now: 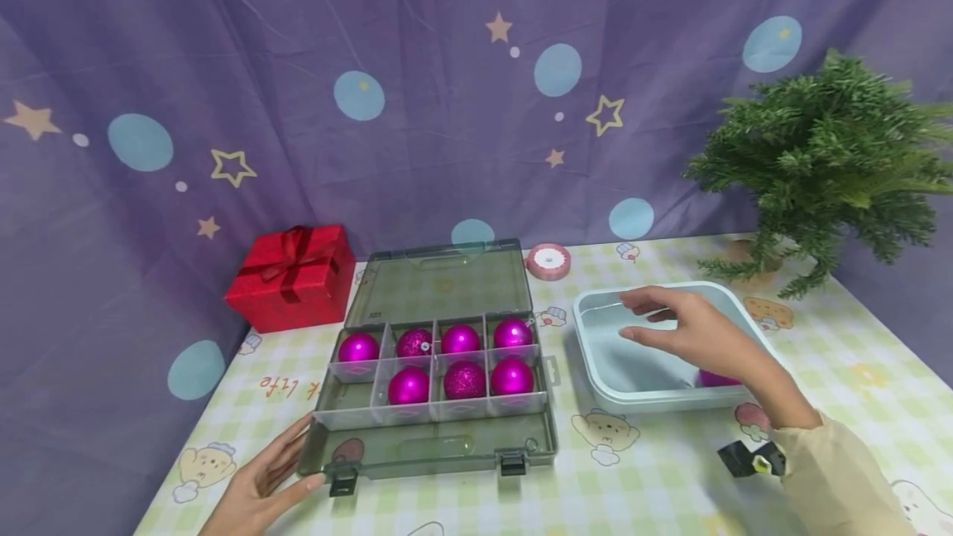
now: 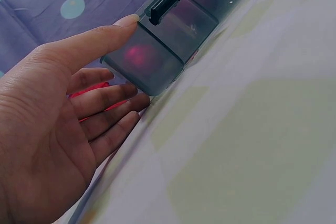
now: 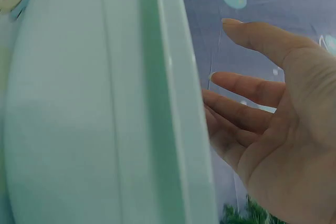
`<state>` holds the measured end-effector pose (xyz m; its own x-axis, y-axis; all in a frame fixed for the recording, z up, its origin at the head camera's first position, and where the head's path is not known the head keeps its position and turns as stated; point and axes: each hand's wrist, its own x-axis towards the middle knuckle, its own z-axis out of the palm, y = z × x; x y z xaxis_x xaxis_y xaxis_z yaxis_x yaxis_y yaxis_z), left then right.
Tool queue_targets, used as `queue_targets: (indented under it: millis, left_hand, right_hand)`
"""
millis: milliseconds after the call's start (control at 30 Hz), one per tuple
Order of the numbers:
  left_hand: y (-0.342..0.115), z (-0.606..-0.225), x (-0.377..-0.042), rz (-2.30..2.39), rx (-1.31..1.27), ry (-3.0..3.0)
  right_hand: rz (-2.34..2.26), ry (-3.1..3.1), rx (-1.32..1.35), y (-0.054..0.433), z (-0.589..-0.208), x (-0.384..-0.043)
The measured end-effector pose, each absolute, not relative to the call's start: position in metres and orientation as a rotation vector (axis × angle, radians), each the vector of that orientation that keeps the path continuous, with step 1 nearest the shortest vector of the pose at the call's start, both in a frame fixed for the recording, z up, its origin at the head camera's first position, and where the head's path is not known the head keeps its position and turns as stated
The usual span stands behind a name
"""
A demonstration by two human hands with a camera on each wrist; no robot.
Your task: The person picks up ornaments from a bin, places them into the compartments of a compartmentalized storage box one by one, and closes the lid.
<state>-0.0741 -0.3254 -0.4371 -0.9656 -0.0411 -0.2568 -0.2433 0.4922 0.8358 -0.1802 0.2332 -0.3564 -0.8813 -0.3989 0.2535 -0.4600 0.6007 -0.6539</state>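
A grey translucent divided box (image 1: 447,447) lies with its lid folded back. Shiny and glittery magenta baubles (image 1: 512,376) sit in its back-row compartments and in the three right-hand ones of the front row. My left hand (image 1: 262,482) rests at the box's front left corner, thumb on the front edge beside a black latch (image 2: 167,3), fingers spread along the side. Over the pale blue basin (image 1: 606,354) hovers my right hand (image 1: 703,336), its thumb and fingers apart with nothing between them. Another magenta bauble (image 1: 716,379) lies in the basin, partly hidden by that hand.
A red gift box (image 1: 290,292) with a bow stands back left. Behind the divided box lies a pink ribbon roll (image 1: 548,261). A small artificial pine tree (image 1: 826,164) rises at back right. Near my right sleeve is a small black object (image 1: 739,459). A purple curtain (image 1: 447,7) hangs behind.
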Motion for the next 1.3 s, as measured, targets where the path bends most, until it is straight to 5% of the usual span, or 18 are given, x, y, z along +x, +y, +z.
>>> queue_targets:
  millis: [767, 1300]
  left_hand:
    - [-0.323, -0.436, -0.073, 1.482, -0.245, 2.538]
    - [-0.324, -0.436, -0.074, 1.473, -0.232, 2.566]
  right_hand:
    - [1.002, -2.855, 0.571, 0.308, -0.37, -0.167]
    - [0.908, -3.043, 0.604, 0.316, -0.371, -0.169]
